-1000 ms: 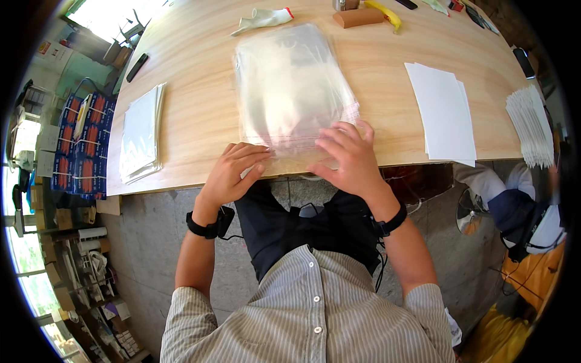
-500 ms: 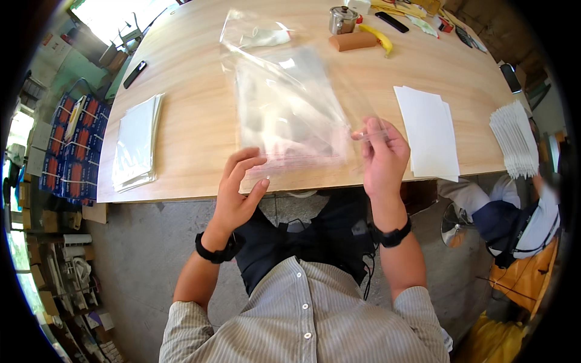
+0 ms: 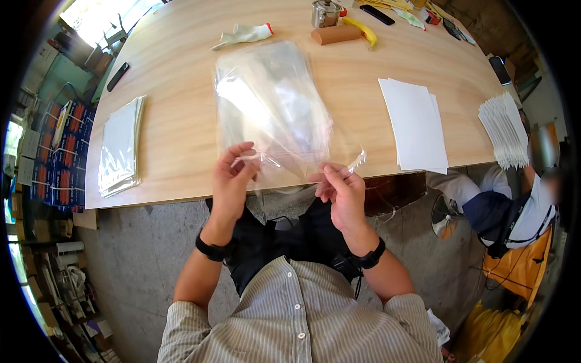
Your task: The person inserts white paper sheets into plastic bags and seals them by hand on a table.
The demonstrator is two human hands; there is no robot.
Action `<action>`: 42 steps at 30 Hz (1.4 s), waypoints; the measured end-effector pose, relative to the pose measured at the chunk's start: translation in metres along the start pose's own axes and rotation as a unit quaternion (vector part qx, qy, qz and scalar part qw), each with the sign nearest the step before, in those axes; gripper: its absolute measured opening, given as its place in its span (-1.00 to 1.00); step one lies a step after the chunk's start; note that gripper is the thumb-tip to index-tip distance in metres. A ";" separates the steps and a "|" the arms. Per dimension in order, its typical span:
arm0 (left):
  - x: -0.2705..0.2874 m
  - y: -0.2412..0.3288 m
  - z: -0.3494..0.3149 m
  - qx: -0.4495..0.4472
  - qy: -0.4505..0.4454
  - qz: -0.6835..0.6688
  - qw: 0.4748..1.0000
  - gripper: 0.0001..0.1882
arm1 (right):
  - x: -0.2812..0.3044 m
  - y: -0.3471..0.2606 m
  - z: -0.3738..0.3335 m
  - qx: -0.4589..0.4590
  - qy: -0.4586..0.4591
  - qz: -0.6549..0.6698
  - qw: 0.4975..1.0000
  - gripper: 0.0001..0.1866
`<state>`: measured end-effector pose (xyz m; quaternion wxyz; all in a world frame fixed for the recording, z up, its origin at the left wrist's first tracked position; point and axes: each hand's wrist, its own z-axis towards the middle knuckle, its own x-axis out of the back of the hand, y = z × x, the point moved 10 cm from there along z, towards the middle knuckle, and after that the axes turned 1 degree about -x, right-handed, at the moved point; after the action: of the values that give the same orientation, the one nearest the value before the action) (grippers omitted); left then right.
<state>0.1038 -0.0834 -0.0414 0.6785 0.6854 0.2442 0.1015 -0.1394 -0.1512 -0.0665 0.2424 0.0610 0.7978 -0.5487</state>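
- Left edge: wood shows between the stack of filled clear sleeves (image 3: 120, 148) and the stack of clear plastic bags (image 3: 266, 97), giving the left hand (image 3: 235, 178) sideways room.
- Middle: both hands work near the table's front edge; the person's legs are just below it.
- Right edge: a strip of wood separates the bags from the white paper sheets (image 3: 413, 124); farther right, a fanned white stack (image 3: 503, 130) lies near the table's right side.
- Surface: the pale wood-grain table (image 3: 175, 121) carries, along its far part, a slim black device (image 3: 118, 77), a white glove (image 3: 245, 35), a lidded metal pot (image 3: 325, 14), a brown half-round block (image 3: 336, 34), a banana (image 3: 367, 33) and a black phone (image 3: 377, 14).
- Room: blue-and-orange packs (image 3: 60, 157) stand at left, grey concrete floor (image 3: 145, 260) lies below, and another person (image 3: 496, 218) is at right.
- Left fingers: thumb and fingers are pinched together on the near edge of a loose clear bag (image 3: 279, 162).
- That bag lies partly over the stack, its near edge spanning the hands; its far end is too transparent to tell. The stack's long axis runs away from the person, leaning slightly left.
- Right fingers: the right hand (image 3: 339, 190) has thumb and forefinger clamped on the same bag's near edge.
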 end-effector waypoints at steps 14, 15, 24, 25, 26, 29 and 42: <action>0.033 0.005 0.029 -0.029 -0.010 0.241 0.970 -0.62 | 0.026 0.036 0.003 -0.082 0.001 -0.021 0.996 -0.76; 0.037 0.002 0.030 -0.034 -0.014 0.266 0.963 -0.63 | 0.029 0.037 0.001 -0.088 0.002 -0.027 0.996 -0.76; 0.027 0.058 0.002 -0.242 0.071 0.512 0.821 -0.59 | 0.177 -0.074 -0.026 0.234 0.288 -0.106 0.923 -0.85; 0.026 0.063 -0.001 -0.260 0.083 0.523 0.808 -0.59 | 0.194 -0.094 -0.034 0.315 0.313 -0.228 0.867 -0.89; 0.028 0.064 -0.002 -0.248 0.079 0.498 0.827 -0.62 | 0.184 -0.121 -0.041 0.381 0.302 -0.398 0.778 -0.85; 0.017 0.071 -0.009 -0.265 0.051 0.504 0.820 -0.63 | 0.145 -0.140 -0.038 0.442 0.204 -0.648 0.586 -0.71; 0.022 0.073 -0.022 -0.261 0.033 0.495 0.828 -0.65 | 0.143 -0.150 -0.003 0.375 0.001 -0.761 0.530 -0.62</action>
<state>0.1272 -0.0505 0.0274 0.6826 0.5078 -0.1410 0.5062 -0.3199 -0.2312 -0.0040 -0.3128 -0.4831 0.2633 -0.7742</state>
